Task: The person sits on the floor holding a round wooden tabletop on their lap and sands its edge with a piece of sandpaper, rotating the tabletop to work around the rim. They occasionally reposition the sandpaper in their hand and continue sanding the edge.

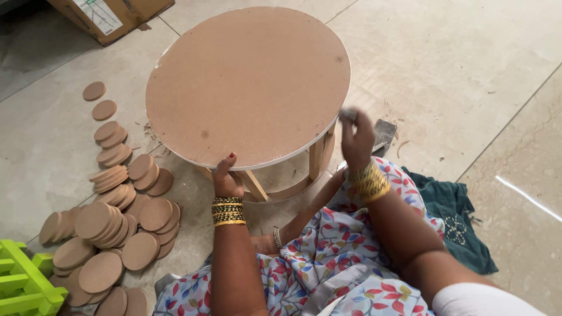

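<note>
A round brown board (249,82), the top of a small wooden stool, fills the middle of the view, its rim running from about 9 o'clock round through 6 to 3. The left hand (226,178) meets that rim at roughly 6 o'clock, fingers curled over the edge and thumb beneath, gripping the board and steadying it. The right hand (357,140) sits at the rim near 4 o'clock, closed around a small grey block (349,114) that presses against the board's edge; the hand is blurred, so the exact hold is hard to read. The board lies flat, and being round it has no long axis; what matters is that its edge lies just ahead of both hands, with the right hand the one touching it through the block. Beneath the top, wooden legs (316,158) and a curved lower ring show at 5 o'clock. On the tiled floor (468,70) at 8 o'clock lie loose stacks of small brown discs (117,222), well apart from either hand. A green plastic frame (23,284) sits in the 8 o'clock corner, a cardboard box (111,14) at 11 o'clock, and a dark green cloth (453,213) at 4 o'clock.
</note>
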Demonstrator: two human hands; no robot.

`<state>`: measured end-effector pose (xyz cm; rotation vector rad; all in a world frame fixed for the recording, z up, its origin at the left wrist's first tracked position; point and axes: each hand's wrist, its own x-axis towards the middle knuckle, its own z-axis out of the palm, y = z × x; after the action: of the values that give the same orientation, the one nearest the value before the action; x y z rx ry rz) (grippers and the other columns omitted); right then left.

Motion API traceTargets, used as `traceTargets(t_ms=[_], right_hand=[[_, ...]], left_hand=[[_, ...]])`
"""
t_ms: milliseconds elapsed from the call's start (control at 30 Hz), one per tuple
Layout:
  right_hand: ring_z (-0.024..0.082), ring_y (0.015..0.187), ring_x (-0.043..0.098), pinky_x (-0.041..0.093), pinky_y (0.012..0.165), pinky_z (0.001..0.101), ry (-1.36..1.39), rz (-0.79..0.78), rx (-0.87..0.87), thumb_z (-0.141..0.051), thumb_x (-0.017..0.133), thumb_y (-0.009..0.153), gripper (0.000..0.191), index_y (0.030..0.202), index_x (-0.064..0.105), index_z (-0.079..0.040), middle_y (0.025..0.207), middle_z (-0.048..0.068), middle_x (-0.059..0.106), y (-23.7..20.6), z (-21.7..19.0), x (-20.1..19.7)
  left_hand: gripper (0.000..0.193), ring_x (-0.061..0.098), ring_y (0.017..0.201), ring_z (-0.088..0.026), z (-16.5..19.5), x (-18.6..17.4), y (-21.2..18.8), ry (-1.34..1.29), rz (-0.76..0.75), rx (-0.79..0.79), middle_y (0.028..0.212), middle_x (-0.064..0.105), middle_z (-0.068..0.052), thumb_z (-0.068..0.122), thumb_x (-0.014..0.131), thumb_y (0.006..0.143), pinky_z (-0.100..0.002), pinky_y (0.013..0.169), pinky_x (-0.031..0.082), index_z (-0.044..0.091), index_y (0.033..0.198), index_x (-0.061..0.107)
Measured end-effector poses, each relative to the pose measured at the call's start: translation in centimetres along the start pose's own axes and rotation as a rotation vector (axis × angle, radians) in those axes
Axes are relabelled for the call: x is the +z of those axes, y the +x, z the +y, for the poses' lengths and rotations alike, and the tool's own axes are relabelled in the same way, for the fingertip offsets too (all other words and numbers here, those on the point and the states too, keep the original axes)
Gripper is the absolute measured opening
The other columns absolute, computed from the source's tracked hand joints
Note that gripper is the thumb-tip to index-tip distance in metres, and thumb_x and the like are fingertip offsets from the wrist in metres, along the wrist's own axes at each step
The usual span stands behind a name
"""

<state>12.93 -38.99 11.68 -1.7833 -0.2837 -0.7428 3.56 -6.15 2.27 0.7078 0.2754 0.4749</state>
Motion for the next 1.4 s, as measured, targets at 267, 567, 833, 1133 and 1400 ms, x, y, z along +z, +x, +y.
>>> traceTargets(t_ms=[267,567,833,1133,1400], right_hand=[[0.016,0.094,0.075,0.062,0.083,0.0287,0.174,0.049,0.033,-0.012,0.062,0.105,0.016,0.114,0.066,0.001,0.104,0.011,0.074,2.8,1.1,0.7],[0.019,0.096,0.076,0.062,0.082,0.0295,0.029,0.001,-0.025,-0.013,0.062,0.107,0.018,0.116,0.065,0.002,0.105,0.012,0.074,5.8,2.4,0.4],[0.025,0.099,0.071,0.057,0.087,0.0347,-0.085,0.015,-0.24,-0.009,0.063,0.106,0.014,0.115,0.066,0.002,0.105,0.017,0.071,-2.6,-0.8,-0.3],[0.022,0.095,0.071,0.058,0.084,0.0346,0.062,0.078,-0.073,-0.008,0.062,0.107,0.013,0.116,0.064,0.002,0.105,0.013,0.071,-1.5,-1.9,0.6],[0.026,0.093,0.067,0.056,0.084,0.0372,-0.025,-0.033,-0.205,-0.005,0.063,0.105,0.011,0.114,0.065,0.001,0.103,0.015,0.068,-4.6,-3.1,0.7]], left_hand=[[0.016,0.065,0.099,-0.015,0.1,-0.6,0.4,0.021,-0.007,0.005,0.097,0.07,-0.003,0.008,0.078,0.08,-0.033,0.096,0.051,0.005,0.094,0.072],[0.017,0.066,0.097,-0.017,0.2,0.3,0.2,-0.013,0.004,-0.033,0.095,0.07,-0.004,0.008,0.078,0.079,-0.035,0.093,0.052,0.005,0.094,0.072],[0.02,0.065,0.099,-0.018,-0.5,-1.2,0.9,0.005,-0.004,0.001,0.098,0.07,-0.006,0.008,0.08,0.079,-0.034,0.098,0.05,0.001,0.095,0.071],[0.022,0.065,0.102,-0.019,-0.8,-0.9,1.1,0.001,0.0,-0.023,0.1,0.07,-0.006,0.01,0.079,0.078,-0.035,0.098,0.05,0.001,0.098,0.071],[0.017,0.064,0.099,-0.017,-0.5,-0.6,0.6,0.006,-0.029,-0.023,0.098,0.069,-0.004,0.009,0.079,0.082,-0.035,0.097,0.05,0.002,0.095,0.071]])
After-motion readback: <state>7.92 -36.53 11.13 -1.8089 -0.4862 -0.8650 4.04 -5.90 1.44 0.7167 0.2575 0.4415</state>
